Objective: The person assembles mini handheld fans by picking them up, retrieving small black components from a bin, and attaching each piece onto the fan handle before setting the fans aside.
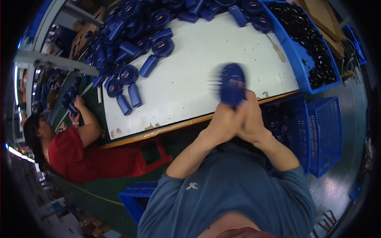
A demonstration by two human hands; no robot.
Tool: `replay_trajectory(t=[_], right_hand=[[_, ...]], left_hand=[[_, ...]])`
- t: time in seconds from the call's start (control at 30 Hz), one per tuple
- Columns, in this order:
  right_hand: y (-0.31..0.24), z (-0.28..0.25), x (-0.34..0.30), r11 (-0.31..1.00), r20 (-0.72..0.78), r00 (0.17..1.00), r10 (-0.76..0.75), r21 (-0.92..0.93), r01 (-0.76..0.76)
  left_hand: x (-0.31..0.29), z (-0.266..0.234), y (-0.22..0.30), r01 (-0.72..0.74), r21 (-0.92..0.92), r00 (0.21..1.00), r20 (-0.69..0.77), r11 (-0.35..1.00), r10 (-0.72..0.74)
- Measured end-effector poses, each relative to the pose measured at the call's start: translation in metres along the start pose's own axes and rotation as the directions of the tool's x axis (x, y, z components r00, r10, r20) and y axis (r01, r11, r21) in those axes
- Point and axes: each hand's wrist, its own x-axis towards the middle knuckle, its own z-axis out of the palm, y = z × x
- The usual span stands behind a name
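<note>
A dark blue handheld fan (232, 81), its round head smeared by motion, is held up over the near edge of the white table. Around its lower end my left hand (227, 121) and my right hand (251, 117) are closed together, the fingers wrapped and partly hidden. Across the far left of the table lies a heap of similar blue fans (160, 18), with round heads and stubby handles. Two of them, including one fan (129, 75), rest at the heap's near edge, apart from my hands.
A blue bin (295, 51) of small black parts stands at the table's right. Beside it lies a thin tool with a pale handle (279, 51). Blue crates (325, 135) stand below right, another crate (135, 196) below left. A co-worker in red (73, 154) sits at left holding blue fans.
</note>
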Motion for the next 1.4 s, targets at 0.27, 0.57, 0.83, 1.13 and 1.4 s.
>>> replay_trajectory(t=[0.27,0.57,0.83,1.13,1.4], right_hand=[[0.096,-0.056,-0.158,0.797,-0.312,0.758,0.573,0.431,-0.424],[0.254,-0.075,-0.328,0.212,-0.309,0.319,0.896,-0.334,-0.918],[0.073,-0.037,-0.118,0.68,0.05,0.785,0.617,0.469,-0.564],[-0.014,0.023,-0.022,0.964,0.166,0.973,0.159,0.187,-0.189],[-0.003,-0.079,0.071,0.996,0.701,0.709,0.077,-0.03,-0.078]], left_hand=[[0.064,-0.166,-0.071,0.171,0.855,0.893,-0.345,0.489,0.289],[0.08,-0.231,-0.085,0.437,0.809,0.889,-0.455,0.394,-0.051],[0.017,-0.078,-0.043,0.292,-0.228,0.898,-0.269,0.929,-0.349],[0.008,-0.016,-0.03,0.064,-0.74,0.874,-0.282,0.669,-0.395],[0.004,0.002,-0.028,0.337,-0.893,0.941,0.312,0.298,-0.128]])
